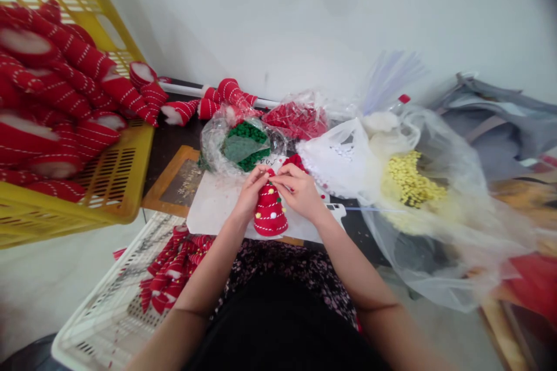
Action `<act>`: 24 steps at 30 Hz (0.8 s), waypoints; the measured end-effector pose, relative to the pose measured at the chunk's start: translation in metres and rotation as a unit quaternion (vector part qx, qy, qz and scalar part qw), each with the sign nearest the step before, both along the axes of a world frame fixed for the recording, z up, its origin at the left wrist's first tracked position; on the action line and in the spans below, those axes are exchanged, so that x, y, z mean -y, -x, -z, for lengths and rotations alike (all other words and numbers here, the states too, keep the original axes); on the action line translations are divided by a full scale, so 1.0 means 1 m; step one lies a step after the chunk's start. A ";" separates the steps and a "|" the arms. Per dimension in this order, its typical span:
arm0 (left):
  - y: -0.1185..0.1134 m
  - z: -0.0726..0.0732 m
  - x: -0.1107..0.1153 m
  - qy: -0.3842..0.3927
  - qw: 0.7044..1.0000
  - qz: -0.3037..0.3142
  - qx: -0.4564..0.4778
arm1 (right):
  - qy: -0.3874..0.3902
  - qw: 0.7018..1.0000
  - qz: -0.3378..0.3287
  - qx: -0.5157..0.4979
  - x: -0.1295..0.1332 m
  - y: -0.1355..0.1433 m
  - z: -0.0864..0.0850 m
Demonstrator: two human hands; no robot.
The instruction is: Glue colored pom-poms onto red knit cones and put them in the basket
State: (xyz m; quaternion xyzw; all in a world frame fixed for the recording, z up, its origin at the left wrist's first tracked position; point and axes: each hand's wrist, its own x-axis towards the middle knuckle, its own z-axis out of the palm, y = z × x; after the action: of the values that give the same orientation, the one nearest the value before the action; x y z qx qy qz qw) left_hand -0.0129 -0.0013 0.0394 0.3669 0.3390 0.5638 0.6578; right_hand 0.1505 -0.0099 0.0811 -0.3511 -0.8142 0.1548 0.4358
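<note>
A red cone-shaped fabric ornament (270,218) with white stitched lines and small green, yellow and white pompoms stands between my hands, its tip up. My left hand (253,186) is closed on the ornament near its tip. Beside it, the fingers of my right hand (299,190) are pinched at the upper right of the cone; whatever lies between the fingertips is too small to make out. Under the ornament lies a white sheet (213,203). Just behind my hands are a bag of green pompoms (246,145) and some dark red pompoms (294,161).
At left, a yellow crate (126,208) holds many red striped cones; a white basket (78,324) below holds decorated ones. A clear bag of yellow pompoms (413,178) and a bag of white pompoms (342,153) lie at right. A bag of red pompoms (300,120) sits by the wall.
</note>
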 end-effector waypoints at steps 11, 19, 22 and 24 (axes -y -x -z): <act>-0.004 -0.004 0.004 0.023 0.999 -0.014 0.019 | -0.020 1.000 -0.005 -0.015 0.003 0.002 0.000; 0.030 -0.001 0.022 0.105 0.988 0.008 0.111 | 0.064 0.991 0.041 -0.108 0.023 -0.009 -0.001; 0.053 0.001 0.040 0.124 0.981 -0.023 0.147 | 0.090 0.991 0.010 -0.102 0.036 0.001 0.006; 0.066 0.001 0.052 0.128 0.978 -0.041 0.160 | 0.109 0.990 -0.022 -0.084 0.046 0.014 0.011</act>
State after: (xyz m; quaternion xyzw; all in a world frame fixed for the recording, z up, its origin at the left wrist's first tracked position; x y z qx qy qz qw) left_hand -0.0790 -0.0530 0.0381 0.1705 0.3133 0.5933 0.7216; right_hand 0.1364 -0.0563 0.0705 -0.3637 -0.7607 0.2809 0.4584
